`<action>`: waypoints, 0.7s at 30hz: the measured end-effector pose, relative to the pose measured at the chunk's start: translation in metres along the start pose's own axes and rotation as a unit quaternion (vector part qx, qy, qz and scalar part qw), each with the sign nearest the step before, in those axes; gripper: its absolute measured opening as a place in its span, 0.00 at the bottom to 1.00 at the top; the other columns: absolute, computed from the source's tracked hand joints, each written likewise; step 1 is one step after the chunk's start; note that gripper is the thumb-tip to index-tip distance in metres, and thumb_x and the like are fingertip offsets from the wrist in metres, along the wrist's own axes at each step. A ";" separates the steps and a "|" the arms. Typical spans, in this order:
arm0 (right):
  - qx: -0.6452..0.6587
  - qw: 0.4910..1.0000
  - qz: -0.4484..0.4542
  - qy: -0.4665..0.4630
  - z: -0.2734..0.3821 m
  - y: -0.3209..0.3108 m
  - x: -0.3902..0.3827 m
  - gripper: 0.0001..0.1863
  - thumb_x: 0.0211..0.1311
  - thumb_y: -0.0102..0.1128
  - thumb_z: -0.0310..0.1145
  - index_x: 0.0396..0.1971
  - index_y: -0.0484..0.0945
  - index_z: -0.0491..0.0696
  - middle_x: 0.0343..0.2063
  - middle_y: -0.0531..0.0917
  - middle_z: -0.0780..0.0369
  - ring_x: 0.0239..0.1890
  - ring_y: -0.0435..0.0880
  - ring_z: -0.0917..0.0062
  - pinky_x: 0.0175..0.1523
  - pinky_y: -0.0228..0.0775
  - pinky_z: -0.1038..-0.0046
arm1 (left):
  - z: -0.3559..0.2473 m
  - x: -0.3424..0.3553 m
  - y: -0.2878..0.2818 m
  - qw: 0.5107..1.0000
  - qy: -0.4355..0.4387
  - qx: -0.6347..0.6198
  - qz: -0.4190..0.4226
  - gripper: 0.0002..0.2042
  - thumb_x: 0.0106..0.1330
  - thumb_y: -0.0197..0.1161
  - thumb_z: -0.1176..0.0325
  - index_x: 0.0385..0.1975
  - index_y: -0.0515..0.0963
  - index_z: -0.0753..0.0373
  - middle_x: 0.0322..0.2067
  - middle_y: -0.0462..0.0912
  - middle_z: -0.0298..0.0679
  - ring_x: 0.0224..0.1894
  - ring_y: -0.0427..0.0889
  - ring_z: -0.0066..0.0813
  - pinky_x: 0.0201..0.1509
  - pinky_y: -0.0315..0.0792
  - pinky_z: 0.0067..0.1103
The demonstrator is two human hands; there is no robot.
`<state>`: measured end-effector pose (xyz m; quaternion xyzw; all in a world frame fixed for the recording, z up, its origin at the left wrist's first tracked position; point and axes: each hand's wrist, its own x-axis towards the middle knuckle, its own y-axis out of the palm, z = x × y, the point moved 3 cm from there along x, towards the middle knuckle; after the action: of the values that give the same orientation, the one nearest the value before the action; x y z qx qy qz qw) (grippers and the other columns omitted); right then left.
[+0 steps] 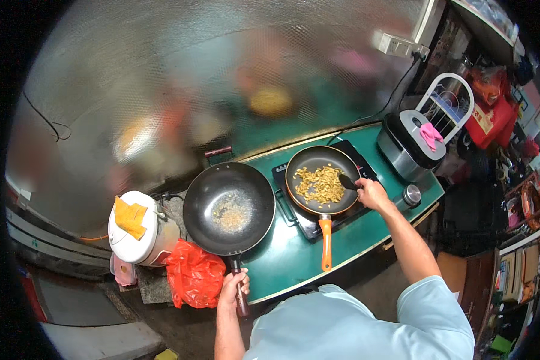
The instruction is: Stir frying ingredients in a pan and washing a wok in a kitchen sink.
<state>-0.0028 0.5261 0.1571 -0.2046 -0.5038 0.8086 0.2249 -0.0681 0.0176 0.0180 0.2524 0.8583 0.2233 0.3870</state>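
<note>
My left hand (232, 288) is wrapped round the dark handle of a large black wok (201, 207), which has a thin scatter of pale residue across its bottom. In my right hand (373, 194) is a black spatula (347, 182), its blade inside a smaller frying pan (306, 159). Yellowish-brown chopped food (320, 185) lies spread over that pan's base, touching the spatula. The frying pan rests on a black induction cooktop (361, 163), its orange handle (326, 243) pointing toward me with no hand on it.
A green table (294, 258) holds the cooktop. Right of it stand a small lidded jar (411, 195) and a silver-black rice cooker (411, 147) with a pink cloth (430, 136). At left are a white cooker (132, 231) under a yellow cloth (129, 217) and a red plastic bag (195, 273).
</note>
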 end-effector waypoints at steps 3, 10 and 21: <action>-0.065 0.997 -0.046 -0.011 -0.005 0.000 0.014 0.17 0.57 0.56 0.32 0.48 0.81 0.51 0.40 0.84 0.51 0.44 0.83 0.56 0.50 0.75 0.55 | -0.001 0.000 0.002 0.997 0.010 0.068 -0.044 0.12 0.66 0.59 0.67 0.46 0.70 0.63 0.25 0.73 0.34 0.19 0.74 0.21 0.21 0.73 0.20; -0.114 0.993 -0.004 0.035 0.006 0.009 0.046 0.20 0.54 0.56 0.29 0.49 0.80 0.52 0.40 0.84 0.49 0.45 0.84 0.56 0.51 0.75 0.56 | -0.008 -0.013 0.013 0.972 0.064 0.178 -0.138 0.12 0.66 0.60 0.70 0.46 0.68 0.63 0.29 0.76 0.36 0.24 0.78 0.23 0.25 0.78 0.19; -0.123 0.983 0.088 -0.109 0.044 0.022 0.000 0.18 0.55 0.54 0.29 0.46 0.81 0.53 0.37 0.85 0.51 0.43 0.85 0.57 0.49 0.76 0.57 | -0.004 -0.014 0.023 0.916 0.098 0.320 -0.222 0.15 0.65 0.58 0.73 0.50 0.67 0.67 0.31 0.73 0.35 0.29 0.79 0.22 0.27 0.78 0.18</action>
<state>-0.0301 0.4859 0.1552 -0.1850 -0.6007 0.7746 0.0700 -0.0578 0.0262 0.0413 0.1430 0.9514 -0.1311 0.2392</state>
